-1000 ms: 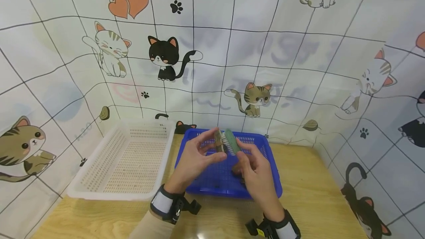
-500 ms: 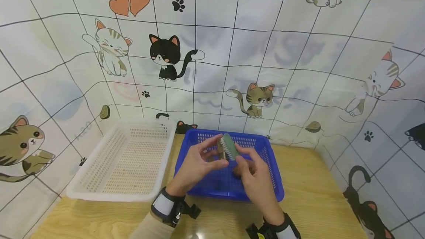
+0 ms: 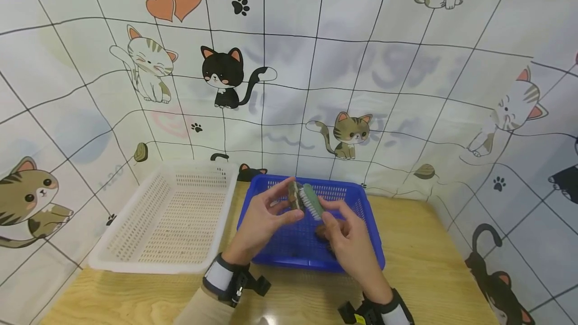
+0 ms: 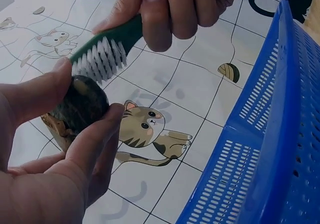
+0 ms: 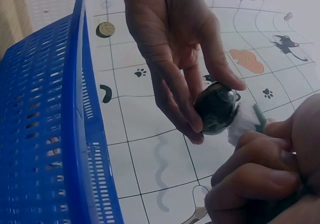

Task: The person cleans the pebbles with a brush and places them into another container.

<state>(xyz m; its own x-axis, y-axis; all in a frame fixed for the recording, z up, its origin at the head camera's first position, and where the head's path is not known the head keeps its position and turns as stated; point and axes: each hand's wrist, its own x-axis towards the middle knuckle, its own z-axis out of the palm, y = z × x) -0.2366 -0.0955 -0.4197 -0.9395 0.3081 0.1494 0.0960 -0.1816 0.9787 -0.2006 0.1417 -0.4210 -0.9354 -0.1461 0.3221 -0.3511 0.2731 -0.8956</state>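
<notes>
My left hand (image 3: 262,222) holds a dark, rounded stone-like piece (image 4: 85,104) between thumb and fingers, above the blue basket. Its surface looks smooth and greenish black, with a rough brownish part showing low on it in the left wrist view. In my right hand (image 3: 354,242) is a green-backed scrub brush (image 3: 311,200), gripped by its back. The white bristles (image 4: 100,61) meet the edge of the dark piece or lie very close to it. Seen from the right wrist, the piece (image 5: 216,108) sits at the left fingertips, and my right fingers partly hide the brush.
The blue perforated basket (image 3: 289,260) stands on the wooden table (image 3: 406,275), below both hands. Brown lumps (image 3: 322,233) lie inside, partly behind my right hand. To the left is a white perforated basket (image 3: 149,266). A cat-printed sheet (image 3: 289,79) rises behind.
The brush crossed over the dark piece's face half a second ago; now it stands beside it, bristles at its right side. The left hand and piece have shifted slightly up and left.
</notes>
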